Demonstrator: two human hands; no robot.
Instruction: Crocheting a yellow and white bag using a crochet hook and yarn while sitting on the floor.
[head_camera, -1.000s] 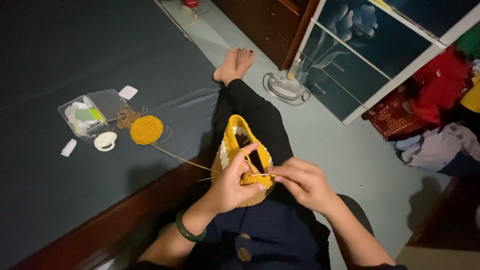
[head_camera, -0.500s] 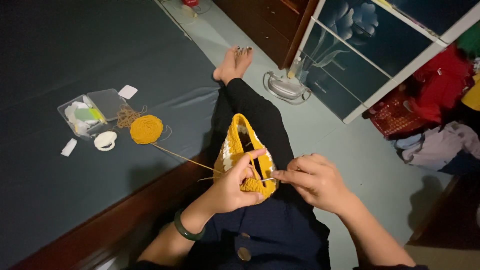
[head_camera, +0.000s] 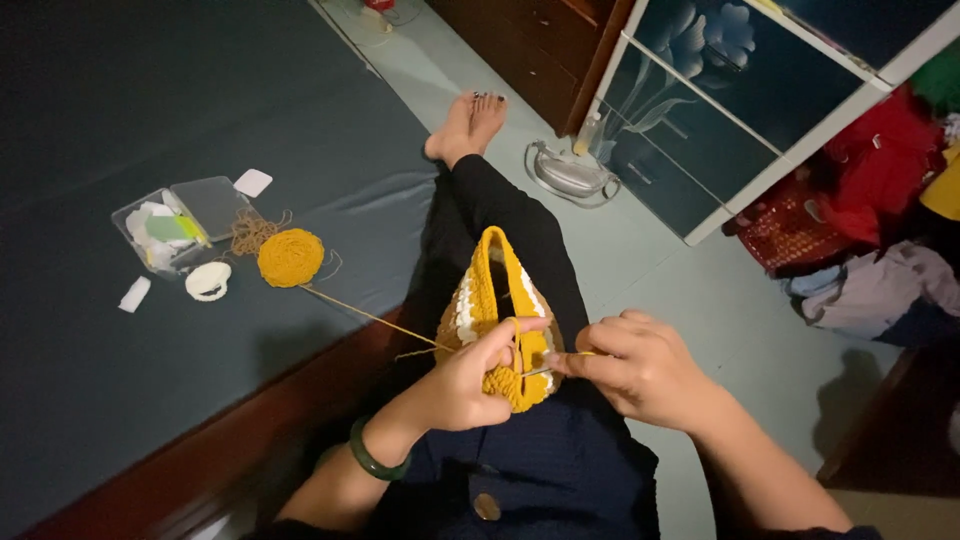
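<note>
Crochet work in the lap, seen from the head camera: a yellow crocheted piece (head_camera: 497, 330) with white and tan bands along one side, open at the top like a small pouch, rests on the person's dark trouser leg (head_camera: 505, 215). Left hand (head_camera: 470, 380) clenched on the lower edge of the piece, thumb and forefinger pinching the stitches, a loop of yellow yarn over the forefinger. Right hand (head_camera: 640, 368) closed around a thin crochet hook (head_camera: 560, 362), tip set at the edge of the piece just beside the left fingertips; hook shaft mostly hidden by the fingers. A green bangle (head_camera: 372, 462) sits on the left wrist. A yarn strand (head_camera: 365, 315) runs taut from the left hand up and left to a yellow yarn ball (head_camera: 290, 257) lying on the dark mattress (head_camera: 150, 100). Touching the ball, a small tangle of tan yarn (head_camera: 250, 232). Near it, a clear plastic box (head_camera: 175, 225) with its lid open, holding small pale and green items too small to tell. A white round roll (head_camera: 207, 281) lies just beside the box. Bare feet (head_camera: 468, 125) stretched out on the pale floor. Beyond them a grey clothes iron (head_camera: 570, 172) on the floor, near a glass-fronted cabinet (head_camera: 720, 110).
</note>
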